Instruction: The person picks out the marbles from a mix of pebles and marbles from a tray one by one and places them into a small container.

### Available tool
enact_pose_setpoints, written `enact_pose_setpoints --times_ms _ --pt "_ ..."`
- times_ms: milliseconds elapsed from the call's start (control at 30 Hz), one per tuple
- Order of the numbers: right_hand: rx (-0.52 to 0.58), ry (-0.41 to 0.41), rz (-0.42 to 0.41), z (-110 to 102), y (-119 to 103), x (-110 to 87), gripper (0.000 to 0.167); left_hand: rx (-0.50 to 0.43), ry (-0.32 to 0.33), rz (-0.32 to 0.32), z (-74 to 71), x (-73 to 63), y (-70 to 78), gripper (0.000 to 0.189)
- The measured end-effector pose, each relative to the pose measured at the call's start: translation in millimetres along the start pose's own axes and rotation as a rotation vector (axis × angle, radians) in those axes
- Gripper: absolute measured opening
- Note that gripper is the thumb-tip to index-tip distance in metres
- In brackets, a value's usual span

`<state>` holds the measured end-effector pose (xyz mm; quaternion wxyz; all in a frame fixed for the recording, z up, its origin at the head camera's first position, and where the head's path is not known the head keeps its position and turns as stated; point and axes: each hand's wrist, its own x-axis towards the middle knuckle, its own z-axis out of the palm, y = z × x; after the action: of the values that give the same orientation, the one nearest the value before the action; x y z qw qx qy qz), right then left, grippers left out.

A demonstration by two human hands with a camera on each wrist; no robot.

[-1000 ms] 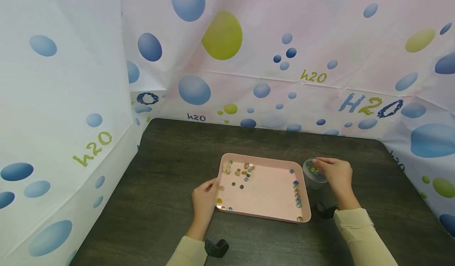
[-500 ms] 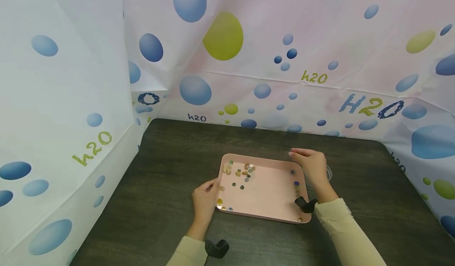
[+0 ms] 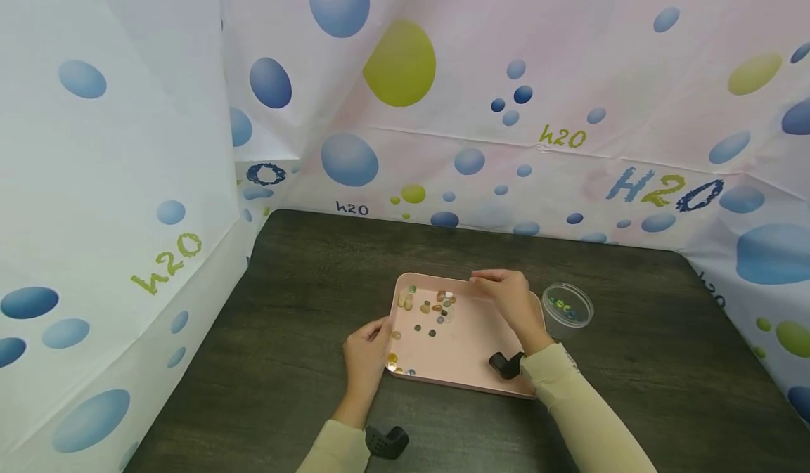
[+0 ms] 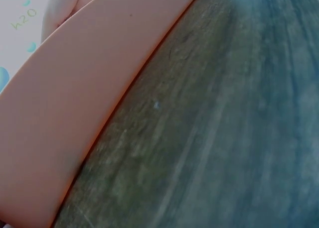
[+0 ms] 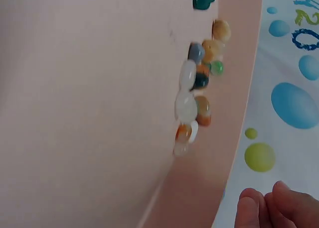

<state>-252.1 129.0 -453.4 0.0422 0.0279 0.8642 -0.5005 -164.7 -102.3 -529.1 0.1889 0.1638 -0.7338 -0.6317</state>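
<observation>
A shallow pink tray [image 3: 455, 360] holds polished stones [image 3: 425, 309] toward its back left and several glass beads [image 3: 392, 358] at its front-left corner. My left hand [image 3: 367, 351] grips the tray's left rim. Over the tray's back edge is my right hand [image 3: 508, 294], its fingertips and thumb close together, with nothing seen between them in the right wrist view. That view also shows a row of stones [image 5: 187, 107] by the tray wall. My right forearm hides the tray's right side. A clear round cup [image 3: 568, 330] with green and blue marbles [image 3: 560, 304] stands right of the tray.
The tray and cup stand on a dark wooden table [image 3: 316, 276]. A white curtain [image 3: 285, 135] printed with blue and green bubbles hangs behind and at the sides. Each wrist wears a black camera [image 3: 387, 443].
My right hand has left the cup and moved left over the tray, uncovering the cup and covering the tray's right side. My left hand has stayed on the rim.
</observation>
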Motion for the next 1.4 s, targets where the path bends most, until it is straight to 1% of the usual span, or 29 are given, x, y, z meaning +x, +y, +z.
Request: enact_pose_setpoints --times_ms 133,267,367,467,600,767,867,933,1100,1267,1400 --pt "0.026 -0.014 -0.042 15.6 -4.9 4.4 0.030 0.004 0.002 0.007 1.0 0.9 -0.3 0.013" --pt "0.050 -0.026 -0.055 32.3 -9.6 8.4 0.027 0.007 0.001 0.007 1.3 1.7 -0.8 0.013" --pt "0.078 -0.034 -0.040 46.8 -13.3 10.8 0.022 0.008 0.002 0.004 0.7 2.1 0.1 0.013" --pt "0.072 -0.031 -0.016 60.9 -17.7 11.5 0.018 0.017 0.006 0.007 -0.4 2.3 1.3 0.013" --pt "0.060 -0.037 -0.001 75.0 -21.4 11.4 0.016 0.027 0.014 0.006 -0.8 2.6 1.1 0.013" --pt "0.047 -0.058 -0.017 85.4 -23.1 11.8 0.015 0.021 0.018 0.004 -0.5 2.7 1.3 0.013" --pt "0.011 -0.066 -0.043 90.5 -23.6 12.8 0.015 0.018 0.022 0.008 -1.0 2.2 1.9 0.013" --pt "-0.005 -0.069 -0.051 93.4 -23.5 13.6 0.015 0.016 0.021 -0.001 -1.3 1.7 1.8 0.012" --pt "-0.033 -0.063 -0.071 98.6 -21.6 15.5 0.014 0.007 -0.001 -0.009 -1.2 -0.3 0.9 0.013" --pt "-0.064 -0.041 -0.108 101.8 -20.9 16.1 0.013 -0.013 -0.013 0.019 -0.6 -1.4 0.0 0.013" --pt "-0.049 -0.025 -0.125 105.0 -21.4 15.4 0.012 -0.009 -0.005 0.039 0.0 -1.7 1.1 0.014"
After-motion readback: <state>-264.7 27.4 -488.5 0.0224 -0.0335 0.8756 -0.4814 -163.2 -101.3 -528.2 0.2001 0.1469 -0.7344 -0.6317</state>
